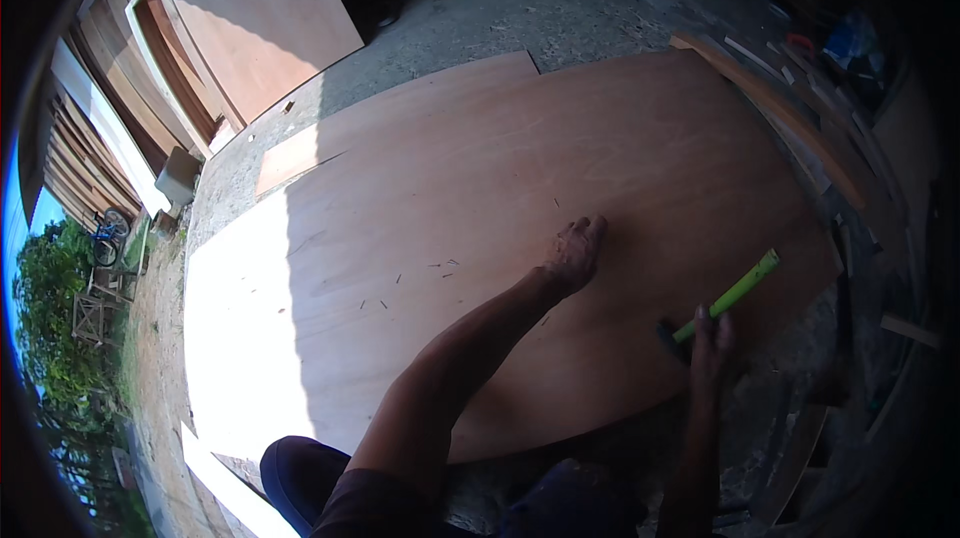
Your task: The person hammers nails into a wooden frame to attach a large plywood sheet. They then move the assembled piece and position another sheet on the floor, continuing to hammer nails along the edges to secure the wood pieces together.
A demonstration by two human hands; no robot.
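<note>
A large plywood sheet (480,208) lies flat in front of me. Over its middle reaches my left hand (574,253), fingers drawn together; whatever they may hold is too small or hidden to make out. My right hand (711,336), near the sheet's right side, is closed round a hammer (742,283). The hammer has a yellow-green handle pointing up and right, and its dark head is by my fingers. Several loose nails (434,265) are scattered on the plywood left of my left hand, and another nail (556,202) lies just beyond it.
A second plywood piece (430,88) shows beyond the sheet's far edge. Wood strips and a long board (775,113) lie along the right. Upright panels (260,13) lean at the far left. Bright sunlight covers the sheet's left end. Concrete floor (480,18) extends behind.
</note>
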